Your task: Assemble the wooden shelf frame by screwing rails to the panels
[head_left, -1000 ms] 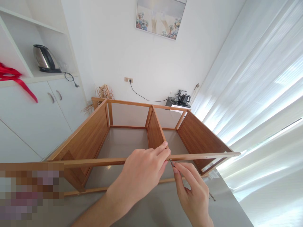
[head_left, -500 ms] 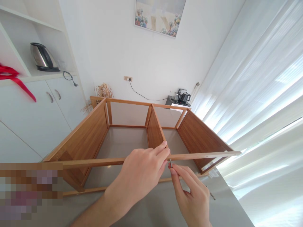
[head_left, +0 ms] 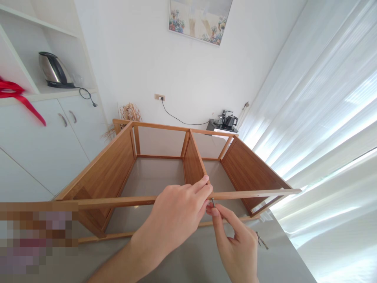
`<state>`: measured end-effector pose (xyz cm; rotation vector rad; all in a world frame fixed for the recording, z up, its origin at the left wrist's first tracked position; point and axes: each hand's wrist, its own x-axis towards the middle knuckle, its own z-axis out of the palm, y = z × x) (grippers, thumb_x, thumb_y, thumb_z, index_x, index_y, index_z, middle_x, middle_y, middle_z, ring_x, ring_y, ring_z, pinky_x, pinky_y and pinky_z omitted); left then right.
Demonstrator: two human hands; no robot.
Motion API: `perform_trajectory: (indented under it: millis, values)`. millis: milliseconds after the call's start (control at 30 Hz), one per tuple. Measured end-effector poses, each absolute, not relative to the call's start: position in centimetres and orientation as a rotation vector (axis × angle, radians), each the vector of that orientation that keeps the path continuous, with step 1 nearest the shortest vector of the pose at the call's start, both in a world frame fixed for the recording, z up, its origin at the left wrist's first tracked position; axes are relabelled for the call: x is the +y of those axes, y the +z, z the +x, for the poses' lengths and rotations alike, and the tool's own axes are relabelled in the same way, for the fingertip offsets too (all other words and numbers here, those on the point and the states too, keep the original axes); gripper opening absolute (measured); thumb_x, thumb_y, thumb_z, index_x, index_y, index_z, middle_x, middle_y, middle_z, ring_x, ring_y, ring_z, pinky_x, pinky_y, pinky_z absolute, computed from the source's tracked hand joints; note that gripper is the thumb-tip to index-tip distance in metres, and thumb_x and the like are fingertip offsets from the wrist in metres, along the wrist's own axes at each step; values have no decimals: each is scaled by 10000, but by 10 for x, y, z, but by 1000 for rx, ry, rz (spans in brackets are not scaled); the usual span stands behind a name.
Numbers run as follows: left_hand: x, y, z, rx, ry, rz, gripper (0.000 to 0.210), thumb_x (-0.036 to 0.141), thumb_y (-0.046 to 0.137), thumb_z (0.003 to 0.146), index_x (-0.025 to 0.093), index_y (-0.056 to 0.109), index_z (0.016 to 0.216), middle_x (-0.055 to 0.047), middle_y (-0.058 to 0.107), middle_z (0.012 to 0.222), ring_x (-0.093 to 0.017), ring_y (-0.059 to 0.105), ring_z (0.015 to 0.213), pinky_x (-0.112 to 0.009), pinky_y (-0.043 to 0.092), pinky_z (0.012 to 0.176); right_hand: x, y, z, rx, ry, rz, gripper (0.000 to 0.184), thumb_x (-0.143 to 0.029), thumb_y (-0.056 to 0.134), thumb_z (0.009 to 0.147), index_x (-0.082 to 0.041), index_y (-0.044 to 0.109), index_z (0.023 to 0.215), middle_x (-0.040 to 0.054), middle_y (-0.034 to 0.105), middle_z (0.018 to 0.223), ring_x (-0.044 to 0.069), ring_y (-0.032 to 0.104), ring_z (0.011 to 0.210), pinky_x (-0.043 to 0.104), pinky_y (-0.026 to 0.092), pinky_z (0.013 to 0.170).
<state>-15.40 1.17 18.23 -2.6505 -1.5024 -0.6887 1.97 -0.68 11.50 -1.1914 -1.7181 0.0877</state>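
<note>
A wooden shelf frame [head_left: 118, 203] lies across the grey table, its side panels and middle divider [head_left: 193, 161] standing on edge. My left hand [head_left: 176, 212] is closed round the near rail where the divider meets it, fingers over the joint. Just below this joint, my right hand [head_left: 237, 239] pinches a thin metal bolt [head_left: 213, 202] between thumb and fingers. The bolt is held nearly upright, its upper end close to the rail's underside; whether it touches the wood I cannot tell. My left fingertips are beside it.
Loose metal fasteners [head_left: 262, 241] lie on the grey table [head_left: 282, 251] right of my right hand. A blurred patch covers the lower left. White cabinets with a kettle [head_left: 54, 70] stand left, a black kettle set [head_left: 225, 121] at the back, sheer curtains [head_left: 318, 98] on the right.
My right hand has shifted slightly left and its fingers have curled closer round the bolt. More of the loose fasteners shows beside it. The left hand keeps its grip on the frame.
</note>
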Motion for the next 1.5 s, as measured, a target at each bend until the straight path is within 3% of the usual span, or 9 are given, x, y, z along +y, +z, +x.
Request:
perform_trajectory:
  millis: [233,433,633,833,1067,1367,1500]
  values:
    - [11,183,-156,-1463,-669,-2658,236,229,429,995,246,567,1185,-1,531,1464,-179,722,891,-301,530,660,-9,109,10,-1590,334,-1266,196,-364,551,956,-217,677,984,48,777,861,174,756,751,185,578,624]
    - [10,184,-158,-1429,-644,-2676,320,215,383,992,230,537,1272,-7,504,1488,-186,709,951,-326,541,690,-12,101,3,-1451,544,-1303,244,-448,560,940,-215,596,1001,53,761,779,179,730,652,226,571,593]
    - [9,183,-158,-1433,-640,-2674,380,203,369,983,222,514,1334,-21,502,1489,-200,700,979,-351,546,733,-13,102,-11,-1302,752,-1229,256,-477,565,936,-224,534,960,22,718,717,119,601,488,192,452,449]
    - [7,186,-158,-1458,-705,-2711,442,215,380,957,208,497,1384,-17,536,1459,-201,683,1023,-355,550,770,-15,110,-17,-1193,982,-1151,303,-524,555,935,-224,525,907,8,691,682,122,600,525,191,429,465]
    - [5,189,-159,-1463,-729,-2753,471,249,398,927,189,513,1380,-40,531,1462,-216,675,1060,-363,553,811,-15,108,-21,-1018,1184,-1063,328,-540,583,919,-218,521,892,16,705,779,136,645,642,246,519,629]
    - [4,189,-160,-1468,-726,-2752,481,254,391,929,182,508,1390,-56,520,1471,-220,676,1061,-376,563,828,-19,108,-27,-1061,1078,-1037,300,-490,555,946,-220,480,840,14,695,698,144,647,585,240,514,556]
    - [5,189,-160,-1466,-724,-2746,470,249,384,932,180,523,1376,-64,538,1454,-219,683,1041,-370,565,811,-23,104,-29,-1131,840,-1114,228,-426,524,974,-221,509,875,12,706,734,144,673,628,221,521,563]
